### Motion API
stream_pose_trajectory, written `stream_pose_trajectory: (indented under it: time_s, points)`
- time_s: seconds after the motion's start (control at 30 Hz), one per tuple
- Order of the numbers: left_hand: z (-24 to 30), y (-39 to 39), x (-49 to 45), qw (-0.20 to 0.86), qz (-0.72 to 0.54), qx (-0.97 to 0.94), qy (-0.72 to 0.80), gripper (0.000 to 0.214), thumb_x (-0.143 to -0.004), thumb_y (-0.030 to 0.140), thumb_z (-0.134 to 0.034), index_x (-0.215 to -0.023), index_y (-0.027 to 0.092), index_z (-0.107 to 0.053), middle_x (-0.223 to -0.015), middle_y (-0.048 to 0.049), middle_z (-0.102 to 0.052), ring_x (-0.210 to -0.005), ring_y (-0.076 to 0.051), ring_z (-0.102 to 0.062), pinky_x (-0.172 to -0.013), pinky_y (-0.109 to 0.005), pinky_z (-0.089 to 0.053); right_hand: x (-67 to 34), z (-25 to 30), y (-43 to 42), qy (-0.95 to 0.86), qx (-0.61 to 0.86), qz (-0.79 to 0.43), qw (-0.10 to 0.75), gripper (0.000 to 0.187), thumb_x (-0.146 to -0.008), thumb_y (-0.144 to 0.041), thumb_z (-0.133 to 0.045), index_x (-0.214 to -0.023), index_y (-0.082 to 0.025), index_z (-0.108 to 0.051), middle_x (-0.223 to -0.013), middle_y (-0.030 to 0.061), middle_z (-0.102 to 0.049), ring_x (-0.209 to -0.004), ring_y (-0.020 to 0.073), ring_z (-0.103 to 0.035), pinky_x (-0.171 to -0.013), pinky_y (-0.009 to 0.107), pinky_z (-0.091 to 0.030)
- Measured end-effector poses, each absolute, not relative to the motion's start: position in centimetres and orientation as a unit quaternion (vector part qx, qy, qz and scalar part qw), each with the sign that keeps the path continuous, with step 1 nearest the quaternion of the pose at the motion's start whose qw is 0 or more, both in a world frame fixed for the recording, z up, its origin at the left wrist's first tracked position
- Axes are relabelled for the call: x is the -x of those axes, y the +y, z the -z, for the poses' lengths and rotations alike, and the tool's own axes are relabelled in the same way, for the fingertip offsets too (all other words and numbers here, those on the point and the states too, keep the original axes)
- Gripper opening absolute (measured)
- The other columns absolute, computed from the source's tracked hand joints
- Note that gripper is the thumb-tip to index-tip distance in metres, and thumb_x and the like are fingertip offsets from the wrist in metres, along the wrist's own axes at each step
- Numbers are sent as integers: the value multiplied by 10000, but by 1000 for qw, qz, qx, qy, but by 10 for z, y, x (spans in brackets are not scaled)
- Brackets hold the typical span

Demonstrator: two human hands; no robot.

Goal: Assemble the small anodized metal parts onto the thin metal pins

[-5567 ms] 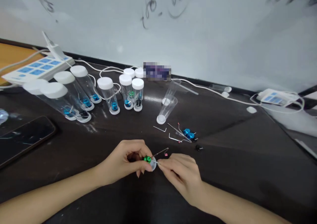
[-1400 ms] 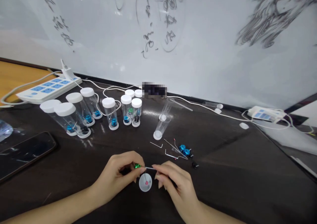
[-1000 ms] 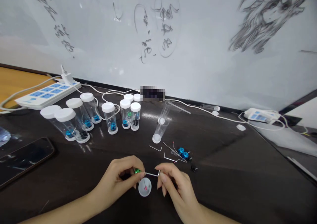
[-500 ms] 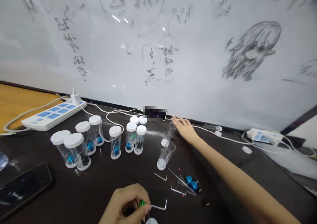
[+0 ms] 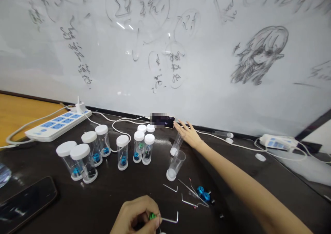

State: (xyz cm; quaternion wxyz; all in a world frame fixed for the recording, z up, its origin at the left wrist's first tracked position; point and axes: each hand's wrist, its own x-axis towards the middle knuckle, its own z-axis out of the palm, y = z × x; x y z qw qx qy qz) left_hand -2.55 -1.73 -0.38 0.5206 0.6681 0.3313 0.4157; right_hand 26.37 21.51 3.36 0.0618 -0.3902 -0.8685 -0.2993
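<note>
At the bottom centre my left hand (image 5: 141, 215) is closed in a pinch around a small green part (image 5: 152, 216) with a thin stem. An L-shaped hex key (image 5: 171, 220) shows beside its fingertips; whether it is held or lies on the table I cannot tell. My right hand (image 5: 190, 135) stretches to the back with fingers spread, their tips at the edge of an upright phone (image 5: 169, 122). Below that hand a clear tube (image 5: 178, 143) leans on its white base, partly covered by it. An uncapped tube (image 5: 178, 163) stands nearer.
Several white-capped tubes (image 5: 122, 153) with small parts stand left of centre. Blue parts (image 5: 203, 193), hex keys and wires lie at centre right. A power strip (image 5: 58, 125) and a dark phone (image 5: 28, 204) are on the left. White cables (image 5: 232, 143) run along the whiteboard (image 5: 207, 89).
My right hand has shifted slightly left, its fingertips now at the upright phone, whose screen shows lit digits. The left hand keeps its pinch. The whole view has shifted a little.
</note>
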Motion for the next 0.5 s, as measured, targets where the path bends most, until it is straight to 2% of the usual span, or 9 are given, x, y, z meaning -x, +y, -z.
stream_pose_trajectory:
  time_s: [0.17, 0.3, 0.37, 0.43, 0.5]
  points:
    - [1, -19, 23, 560, -414, -637, 331, 251, -819, 364, -586, -688, 152, -613, -658, -45, -596, -480, -114, -577, -432, -198, -449, -274, -26, 183, -865, 398, 302, 46, 532, -905, -39, -288, -1427, -143, -293, -1463, 103, -359, -1364, 279, -271, -1063, 518, -284]
    - [-1, -20, 23, 551, -440, -626, 334, 243, -823, 355, -587, -700, 148, -616, -657, -38, -585, -512, -111, -553, -463, -208, -455, -274, -31, 167, -858, 416, 293, 62, 530, -887, -23, -304, -1402, -146, -337, -1475, 105, -337, -1318, 295, -342, -1014, 502, -341]
    - [-2, -20, 23, 549, -447, -623, 333, 233, -823, 347, -591, -704, 148, -614, -641, -30, -577, -512, -108, -540, -470, -211, -451, -271, -42, 149, -839, 454, 274, 120, 524, -877, -21, -316, -1385, -142, -359, -1458, 135, -362, -1268, 303, -398, -979, 500, -373]
    - [-3, -20, 23, 552, -445, -622, 331, 226, -822, 342, -595, -709, 147, -616, -634, -25, -572, -516, -108, -536, -477, -214, -451, -265, -55, 118, -783, 518, 247, 242, 467, -893, -61, -315, -1349, -122, -393, -1375, 186, -453, -1192, 304, -467, -939, 497, -409]
    - [-5, -20, 23, 556, -446, -620, 329, 226, -821, 343, -598, -712, 146, -620, -642, -26, -574, -527, -111, -539, -484, -216, -455, -253, -65, 73, -743, 533, 199, 354, 387, -912, -132, -351, -1289, -133, -443, -1230, 182, -547, -1122, 287, -516, -931, 478, -432]
